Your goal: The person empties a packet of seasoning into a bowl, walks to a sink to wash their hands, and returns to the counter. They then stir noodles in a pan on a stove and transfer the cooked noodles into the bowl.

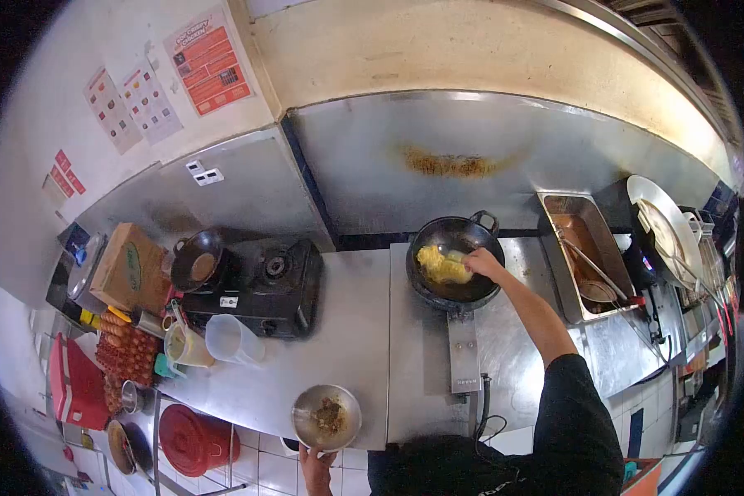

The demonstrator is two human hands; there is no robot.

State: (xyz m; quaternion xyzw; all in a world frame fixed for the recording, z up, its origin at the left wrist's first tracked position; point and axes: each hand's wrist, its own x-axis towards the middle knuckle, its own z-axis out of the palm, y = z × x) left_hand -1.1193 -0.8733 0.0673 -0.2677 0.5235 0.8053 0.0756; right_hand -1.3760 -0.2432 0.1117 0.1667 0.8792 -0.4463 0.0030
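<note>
The right hand (481,263) touches noodles (440,264) in the wok (453,226), probably soft and slippery; whether its grip is closed I cannot tell. The left hand (316,468) pinches the rim of the stiff bowl (326,416) at the edge of the desk (355,331).

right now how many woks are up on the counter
2: a large wok with yellow noodles under the right hand, and a smaller wok on the black stove at the left. A pan below the counter may be another.
</note>
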